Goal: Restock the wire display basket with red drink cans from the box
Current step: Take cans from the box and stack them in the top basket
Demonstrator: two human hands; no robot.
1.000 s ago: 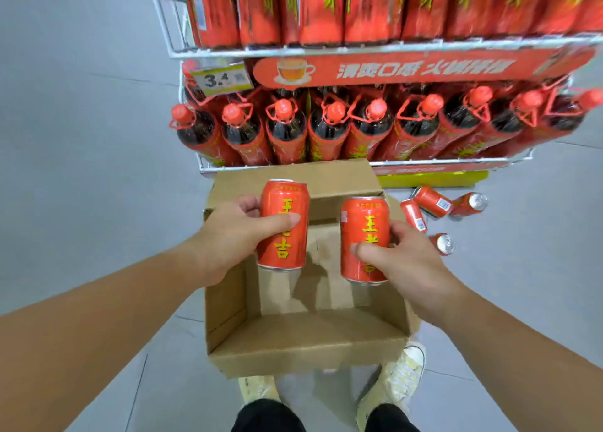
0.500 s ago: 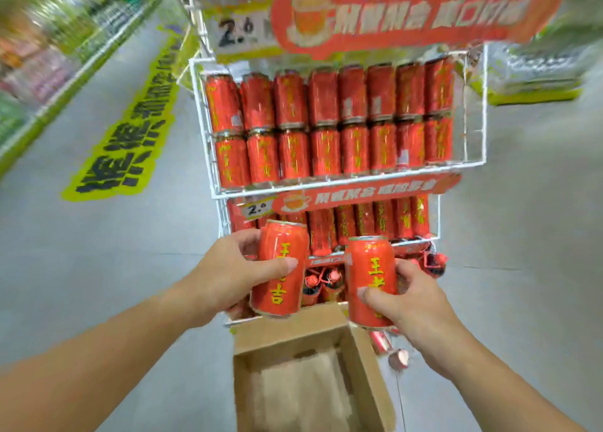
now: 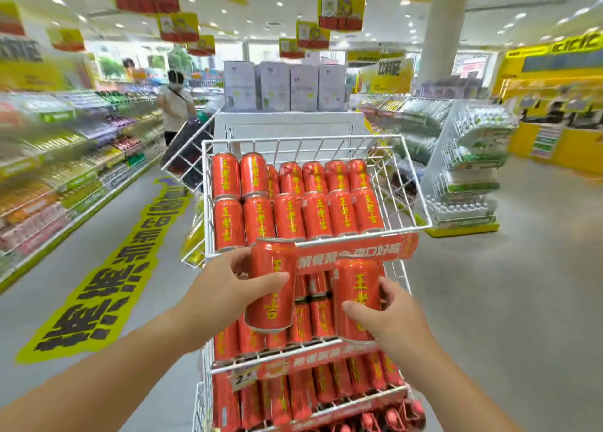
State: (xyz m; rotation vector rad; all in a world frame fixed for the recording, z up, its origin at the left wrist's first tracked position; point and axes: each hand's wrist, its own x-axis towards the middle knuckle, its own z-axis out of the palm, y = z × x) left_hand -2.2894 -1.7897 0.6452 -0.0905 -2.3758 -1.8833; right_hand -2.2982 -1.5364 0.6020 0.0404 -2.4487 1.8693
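Observation:
My left hand [image 3: 225,284] grips one red drink can [image 3: 272,284] upright, its top level with the front rail of the top wire basket [image 3: 404,177]. My right hand [image 3: 388,314] holds a second red can [image 3: 357,288] a little lower and to the right, in front of the middle tier. The white top basket holds two rows of red cans [image 3: 293,200] lying tilted, with open wire space at its right side and back. The box is out of view.
Lower tiers of the rack [image 3: 303,379] are packed with red cans and bottles. A person [image 3: 174,105] stands at the left aisle shelves [image 3: 58,164]. A white rack of water bottles [image 3: 470,170] is at the right. Grey floor lies on both sides.
My view has swung up from the box on the floor to the top basket. Both hands have lifted their cans from above the box up to the rack's upper tiers.

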